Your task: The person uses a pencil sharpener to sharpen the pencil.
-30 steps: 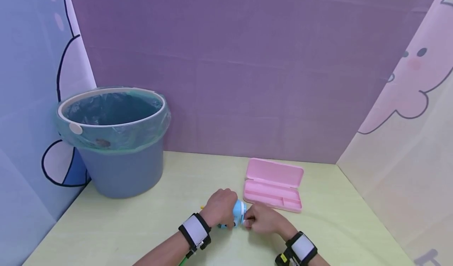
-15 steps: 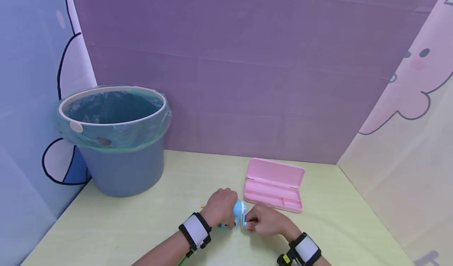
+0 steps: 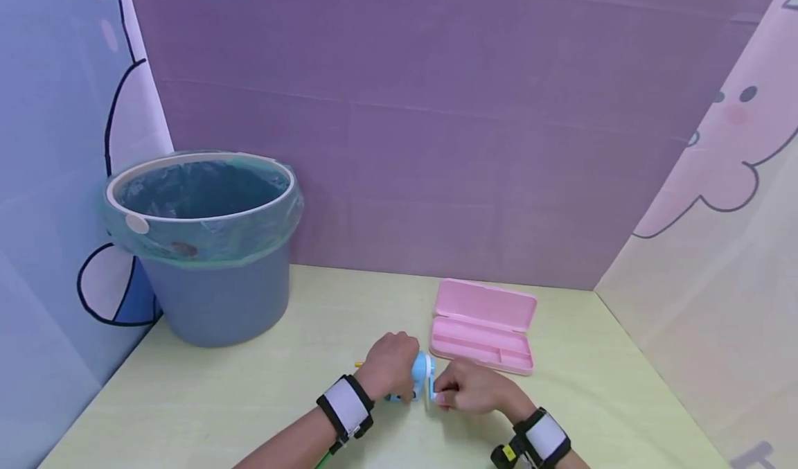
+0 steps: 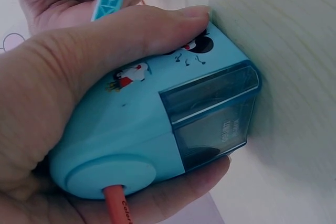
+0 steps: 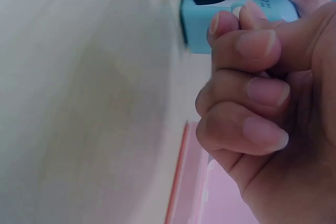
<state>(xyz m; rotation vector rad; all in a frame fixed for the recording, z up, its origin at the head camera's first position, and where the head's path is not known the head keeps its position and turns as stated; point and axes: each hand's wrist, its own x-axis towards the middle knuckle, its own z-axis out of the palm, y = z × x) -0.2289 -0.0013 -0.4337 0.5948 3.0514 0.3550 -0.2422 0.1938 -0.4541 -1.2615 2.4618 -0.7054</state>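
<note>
A light-blue crank pencil sharpener (image 4: 142,129) with printed cartoon figures and a dark see-through shavings drawer stands on the table. My left hand (image 3: 391,365) grips its body, thumb across one side and fingers round the other. An orange-red pencil (image 4: 118,205) sticks out of the sharpener's hole, its tip hidden inside. On the sharpener's other end, my right hand (image 3: 474,387) pinches the knob of the blue crank arm (image 4: 109,1) between thumb and curled fingers. The knob itself is mostly covered by those fingers.
An opened pink pencil case (image 3: 512,341) lies just behind my right hand, lid folded back. A blue bin (image 3: 218,303) with a green plastic liner stands at the back left. Purple, blue and pale printed panels (image 3: 399,143) enclose the table.
My right hand has shifted slightly right with the crank knob, and more of the crank arm now shows. The left hand, sharpener and pencil stay in place.
</note>
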